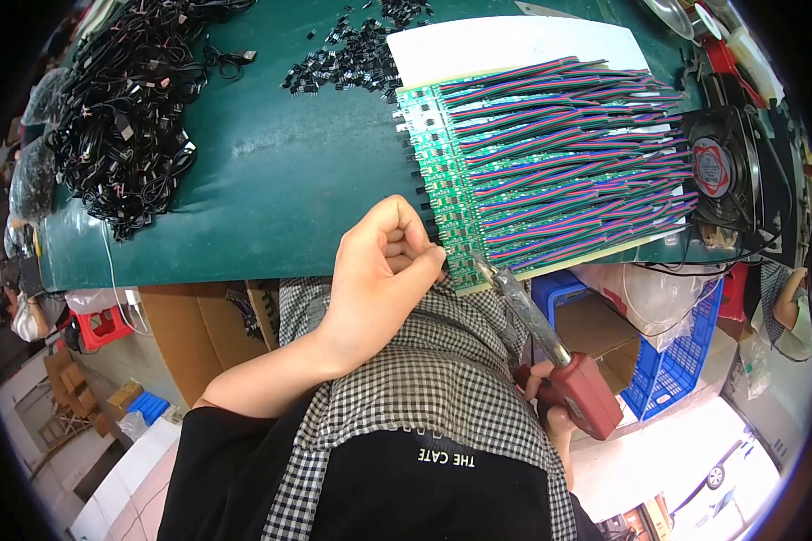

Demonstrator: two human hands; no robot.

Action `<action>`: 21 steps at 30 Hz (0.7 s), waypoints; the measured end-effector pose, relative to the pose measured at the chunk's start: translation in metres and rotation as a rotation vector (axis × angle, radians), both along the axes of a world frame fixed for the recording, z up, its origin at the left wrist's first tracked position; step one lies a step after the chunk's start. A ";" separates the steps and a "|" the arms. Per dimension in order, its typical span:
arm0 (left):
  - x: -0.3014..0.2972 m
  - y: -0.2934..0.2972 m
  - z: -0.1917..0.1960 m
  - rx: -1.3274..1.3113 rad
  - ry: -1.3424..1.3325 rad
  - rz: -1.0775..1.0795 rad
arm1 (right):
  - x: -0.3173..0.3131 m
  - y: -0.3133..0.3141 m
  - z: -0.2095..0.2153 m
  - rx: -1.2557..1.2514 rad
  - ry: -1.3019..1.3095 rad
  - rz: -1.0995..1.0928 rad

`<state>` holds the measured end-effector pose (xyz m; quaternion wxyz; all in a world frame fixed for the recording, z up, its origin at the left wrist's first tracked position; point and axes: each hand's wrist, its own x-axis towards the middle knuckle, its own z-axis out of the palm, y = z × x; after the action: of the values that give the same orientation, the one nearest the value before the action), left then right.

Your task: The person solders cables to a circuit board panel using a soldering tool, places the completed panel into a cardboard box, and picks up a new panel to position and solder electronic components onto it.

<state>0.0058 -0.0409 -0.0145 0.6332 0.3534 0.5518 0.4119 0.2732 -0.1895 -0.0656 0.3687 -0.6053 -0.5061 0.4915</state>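
My left hand (374,270) is pinched, thumb against forefinger, at the near left edge of a green circuit board panel (438,167). What sits between its fingertips is too small to make out. My right hand (559,426) grips a soldering gun with a dark red body (586,397), partly hiding the fingers. The gun's wrapped barrel slants up and left, its tip close to the panel's near corner. Bundles of striped wires (568,162) run rightward from the panel. Small black parts line its left edge.
A tangle of black cables (122,126) covers the left of the green table (271,180). Loose black connectors (352,54) are heaped at the back. A white sheet (523,45) lies under the wires. A fan (722,167) stands at right; a blue crate (668,370) is below the table.
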 end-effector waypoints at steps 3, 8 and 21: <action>0.001 0.000 0.000 0.002 -0.002 0.003 | 0.000 0.005 0.003 -0.053 0.064 0.098; 0.000 0.000 0.000 0.002 -0.002 0.002 | 0.003 -0.007 -0.013 0.010 -0.024 0.016; -0.003 0.003 -0.002 -0.008 -0.015 -0.001 | 0.000 0.006 -0.011 0.127 -0.056 0.073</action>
<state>0.0026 -0.0377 -0.0162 0.6388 0.3481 0.5487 0.4120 0.2733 -0.1834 -0.0765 0.3739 -0.5753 -0.5683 0.4541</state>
